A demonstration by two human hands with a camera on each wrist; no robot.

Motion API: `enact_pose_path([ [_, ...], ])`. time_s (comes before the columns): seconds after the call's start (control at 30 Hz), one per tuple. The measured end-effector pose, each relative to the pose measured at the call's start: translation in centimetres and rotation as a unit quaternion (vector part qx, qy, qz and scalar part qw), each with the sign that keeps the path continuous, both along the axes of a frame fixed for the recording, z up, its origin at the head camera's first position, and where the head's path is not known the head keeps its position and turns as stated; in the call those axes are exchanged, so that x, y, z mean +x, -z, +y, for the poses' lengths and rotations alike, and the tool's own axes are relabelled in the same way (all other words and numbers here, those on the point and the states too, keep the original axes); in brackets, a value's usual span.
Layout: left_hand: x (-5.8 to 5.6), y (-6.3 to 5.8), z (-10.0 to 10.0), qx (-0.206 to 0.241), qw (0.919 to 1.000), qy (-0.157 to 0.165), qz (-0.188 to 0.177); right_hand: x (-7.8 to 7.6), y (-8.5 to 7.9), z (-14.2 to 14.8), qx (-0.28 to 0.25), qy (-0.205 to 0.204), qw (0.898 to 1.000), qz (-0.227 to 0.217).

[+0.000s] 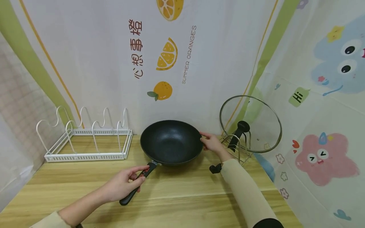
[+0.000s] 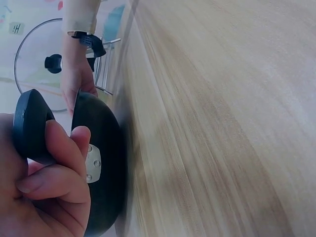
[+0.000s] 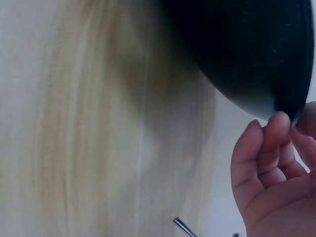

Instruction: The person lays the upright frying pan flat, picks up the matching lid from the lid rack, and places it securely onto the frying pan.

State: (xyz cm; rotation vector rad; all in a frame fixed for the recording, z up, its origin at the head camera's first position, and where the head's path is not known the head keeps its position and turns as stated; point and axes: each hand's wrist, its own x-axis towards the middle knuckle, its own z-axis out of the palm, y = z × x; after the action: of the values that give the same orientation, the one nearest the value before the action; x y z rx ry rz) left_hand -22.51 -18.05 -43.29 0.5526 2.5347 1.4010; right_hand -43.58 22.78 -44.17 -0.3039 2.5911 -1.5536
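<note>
A black wok point(image 1: 171, 142) is in the middle of the head view, its bowl facing up and tilted toward me. My left hand point(image 1: 125, 183) grips its black handle point(image 1: 127, 199), which points down and to the left. On the opposite side, my right hand point(image 1: 212, 143) pinches the wok's rim between thumb and fingers. The left wrist view shows the curled left fingers point(image 2: 64, 182) around the handle, near a riveted metal bracket point(image 2: 94, 163). In the right wrist view, fingertips press against the outer side of the dark bowl point(image 3: 256, 54).
A white rack point(image 1: 85, 156) with wavy upright dividers stands at the back left. Behind my right wrist, a glass lid point(image 1: 263, 139) with a black knob leans upright in a metal wire stand point(image 1: 242, 155). The wooden table point(image 1: 182, 202) meets printed cloths at the back and right.
</note>
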Motion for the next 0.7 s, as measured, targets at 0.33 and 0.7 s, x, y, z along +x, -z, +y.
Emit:
enact_pose_path([
  [0.33,-0.3,0.1,-0.4,0.001,0.9999,0.009,-0.008,0.3,0.4,-0.3,-0.004,0.021,1.0,0.014],
  [0.7,-1.0,-0.2,-1.1,0.001,0.9997,0.022,-0.009,0.7,0.5,-0.4,-0.022,0.037,0.999,0.028],
])
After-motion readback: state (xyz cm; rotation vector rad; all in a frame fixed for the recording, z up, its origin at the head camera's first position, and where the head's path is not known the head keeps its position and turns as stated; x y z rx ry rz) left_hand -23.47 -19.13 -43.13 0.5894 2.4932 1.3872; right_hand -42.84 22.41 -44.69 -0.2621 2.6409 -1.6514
